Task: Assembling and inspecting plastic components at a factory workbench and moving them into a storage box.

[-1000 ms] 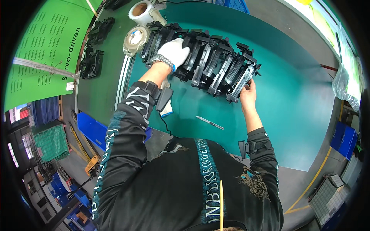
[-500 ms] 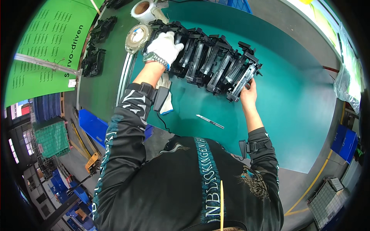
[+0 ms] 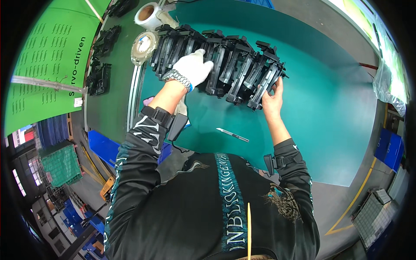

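Note:
A row of several black plastic assemblies (image 3: 216, 71), long and narrow with clear-looking strips along them, leans side by side on a green tabletop. My left hand (image 3: 193, 68), in a white glove, rests over the middle of the row with thumb and forefinger apart; its other fingers are mostly hidden. Bare, my right hand (image 3: 273, 99) grips the near end of the rightmost black assembly (image 3: 265, 86), thumb on its side and fingers partly hidden behind it. Nearer me lies a slim silver utility knife (image 3: 232, 134). A pale glove (image 3: 181, 107) shows partly under my left wrist.
Left of the row sit a roll of tape (image 3: 144, 44) and a larger white film roll (image 3: 147, 15). More black assemblies (image 3: 99, 78) lie on the dark green strip beyond a metal rail (image 3: 135, 91). A clear plastic bag (image 3: 387, 91) hangs at the right.
My left hand has slid rightward and nearer along the row, uncovering the assemblies at its left end. My right hand keeps its hold on the rightmost one. The whole view has shifted slightly.

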Available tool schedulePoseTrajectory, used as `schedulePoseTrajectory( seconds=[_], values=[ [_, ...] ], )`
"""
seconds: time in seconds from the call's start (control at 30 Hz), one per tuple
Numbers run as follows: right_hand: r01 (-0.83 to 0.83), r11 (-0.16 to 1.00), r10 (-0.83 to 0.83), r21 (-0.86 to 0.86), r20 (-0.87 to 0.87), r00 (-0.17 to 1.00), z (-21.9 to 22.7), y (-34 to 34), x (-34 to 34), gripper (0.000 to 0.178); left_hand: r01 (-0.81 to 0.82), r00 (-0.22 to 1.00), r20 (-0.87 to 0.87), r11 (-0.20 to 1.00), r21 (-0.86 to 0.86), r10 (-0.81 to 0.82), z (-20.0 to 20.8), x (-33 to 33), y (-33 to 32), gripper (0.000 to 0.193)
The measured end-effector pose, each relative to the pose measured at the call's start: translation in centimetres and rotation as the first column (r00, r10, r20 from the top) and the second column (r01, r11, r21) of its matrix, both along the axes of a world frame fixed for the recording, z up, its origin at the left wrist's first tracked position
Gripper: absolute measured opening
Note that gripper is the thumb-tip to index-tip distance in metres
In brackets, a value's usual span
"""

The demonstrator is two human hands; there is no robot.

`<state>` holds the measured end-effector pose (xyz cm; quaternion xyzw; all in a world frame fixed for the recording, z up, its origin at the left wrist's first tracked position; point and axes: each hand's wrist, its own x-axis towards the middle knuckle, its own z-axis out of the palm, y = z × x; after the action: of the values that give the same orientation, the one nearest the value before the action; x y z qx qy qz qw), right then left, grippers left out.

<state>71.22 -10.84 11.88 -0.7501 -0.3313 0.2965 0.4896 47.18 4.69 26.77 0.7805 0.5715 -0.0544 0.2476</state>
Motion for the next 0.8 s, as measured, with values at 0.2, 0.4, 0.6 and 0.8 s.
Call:
schedulePoseTrajectory(
  seconds=[0.2,0.4,0.6,0.8],
  values=[
    [0.005,0.999,0.006,0.053,-0.202,0.979,1.6,0.7,0.4,0.098,-0.118,0.966,0.246,0.985,0.126,0.085,-3.6,1.2,-0.2,0.061],
    [-0.036,0.997,0.022,-0.068,-0.193,0.981,1.8,1.3,1.5,0.091,0.039,0.553,0.644,0.756,-0.654,0.529,-5.2,3.7,0.6,0.047],
    [-0.094,0.981,0.146,0.168,-0.333,0.931,1.3,-0.4,3.6,0.083,0.133,0.512,0.649,0.695,-0.707,0.562,-3.6,5.7,-1.2,0.042],
    [-0.088,0.978,0.158,0.19,-0.399,0.903,5.2,-3.8,4.5,0.092,0.196,0.469,0.739,0.759,-0.621,0.484,-2.3,5.4,-5.4,0.041]
  ],
)
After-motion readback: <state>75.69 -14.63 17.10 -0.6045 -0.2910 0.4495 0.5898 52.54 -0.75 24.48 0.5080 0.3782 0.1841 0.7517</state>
